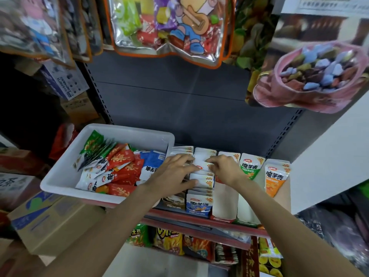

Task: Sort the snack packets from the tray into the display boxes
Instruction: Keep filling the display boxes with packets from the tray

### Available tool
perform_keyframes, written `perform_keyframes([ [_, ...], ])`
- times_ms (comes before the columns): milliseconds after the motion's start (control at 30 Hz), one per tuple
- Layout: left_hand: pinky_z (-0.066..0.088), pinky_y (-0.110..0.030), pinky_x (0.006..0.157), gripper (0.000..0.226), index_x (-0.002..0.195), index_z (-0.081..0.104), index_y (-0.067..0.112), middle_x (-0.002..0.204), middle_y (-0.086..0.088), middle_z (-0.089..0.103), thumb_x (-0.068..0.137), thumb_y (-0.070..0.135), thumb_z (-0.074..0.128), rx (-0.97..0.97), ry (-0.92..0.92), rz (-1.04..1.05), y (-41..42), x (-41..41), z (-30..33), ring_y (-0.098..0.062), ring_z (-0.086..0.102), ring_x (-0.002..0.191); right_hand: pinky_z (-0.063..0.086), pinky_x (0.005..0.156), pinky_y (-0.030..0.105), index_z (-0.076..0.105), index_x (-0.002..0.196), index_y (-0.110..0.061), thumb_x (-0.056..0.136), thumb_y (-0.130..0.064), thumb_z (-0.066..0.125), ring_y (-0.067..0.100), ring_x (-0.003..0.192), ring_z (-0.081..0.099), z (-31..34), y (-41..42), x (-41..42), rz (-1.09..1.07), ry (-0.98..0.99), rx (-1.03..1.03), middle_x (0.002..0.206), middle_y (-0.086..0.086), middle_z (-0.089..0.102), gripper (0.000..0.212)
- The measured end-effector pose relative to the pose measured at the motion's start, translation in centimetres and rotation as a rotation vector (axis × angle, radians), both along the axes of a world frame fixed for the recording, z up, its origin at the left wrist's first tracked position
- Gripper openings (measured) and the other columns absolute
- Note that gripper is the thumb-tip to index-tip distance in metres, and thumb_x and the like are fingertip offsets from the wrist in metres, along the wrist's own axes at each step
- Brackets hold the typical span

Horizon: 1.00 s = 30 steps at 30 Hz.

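A: Now, what is printed on the packets?

B: Each carries three large Chinese characters, 魔芋爽, under a small red oval logo, with "20%" in a yellow corner. That reads plainly on the green packet (pixel 250 166) and the orange packet (pixel 276 177) standing at the backs of their display boxes on the right.

A: And where is the packet being sorted?

B: A white-backed packet (pixel 202 166) stands in the row of blue packets (pixel 199 203) in the display box second from the left on the shelf (pixel 199 220). Both hands meet over it.

A: How do the hands sit?

B: The left hand (pixel 175 174) lies spread with fingers fairly straight, its fingertips on the packet tops and its thumb lower against the row. The right hand (pixel 224 169) has its fingers curled, pinching the top edge of that white-backed packet.

A: And the tray?

B: The white tray (pixel 60 176) sits just left of the boxes, its right end under the left wrist. Red, green and blue packets (pixel 119 168) of the same brand lie heaped inside.

A: Anything further out?

B: The red box (pixel 224 204) beside the blue row looks nearly unfilled. Bags of mixed sweets (pixel 165 27) hang above, and cardboard cartons (pixel 50 218) sit below the tray; their writing is too blurred to read.
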<state>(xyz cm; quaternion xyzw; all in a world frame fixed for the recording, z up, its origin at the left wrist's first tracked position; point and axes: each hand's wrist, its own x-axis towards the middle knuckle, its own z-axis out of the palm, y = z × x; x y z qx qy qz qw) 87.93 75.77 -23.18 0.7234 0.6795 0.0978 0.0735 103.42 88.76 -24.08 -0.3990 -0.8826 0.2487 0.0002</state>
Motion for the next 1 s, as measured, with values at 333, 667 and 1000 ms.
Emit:
perform_keyframes([
  [333,0.042,-0.037,0.096,0.035,0.123,0.058,0.013,0.124,-0.009,0.057,0.088,0.008,0.057,0.056,-0.165,0.446,-4.4,-8.1,-1.9,-0.027,0.051,0.114,0.045,0.090,0.035,0.063,0.117,-0.007,0.093,-0.004,0.046,0.027,0.101,0.057,3.9,-5.8,-8.7,0.149,0.314,0.065,0.115,0.013,0.058,0.029],
  [667,0.019,-0.043,0.116,0.077,0.147,0.018,0.035,0.158,-0.001,0.010,0.085,0.051,0.059,-0.423,-0.035,0.584,-7.8,-16.5,-5.3,-0.027,0.010,0.144,0.036,0.103,0.035,0.031,0.141,0.000,0.091,-0.016,0.058,0.036,0.132,0.036,-1.6,-10.2,-19.9,0.166,-0.171,-0.202,0.145,0.022,0.033,0.059],
  [1000,0.020,-0.049,0.115,0.079,0.148,0.017,0.034,0.158,0.001,0.009,0.084,0.048,0.061,-0.430,-0.076,0.522,-8.5,-17.8,-6.3,-0.028,0.011,0.144,0.041,0.099,0.039,0.041,0.133,0.002,0.096,-0.018,0.049,0.036,0.126,0.041,-3.9,-10.6,-20.9,0.291,-0.488,-0.053,0.136,0.021,0.040,0.043],
])
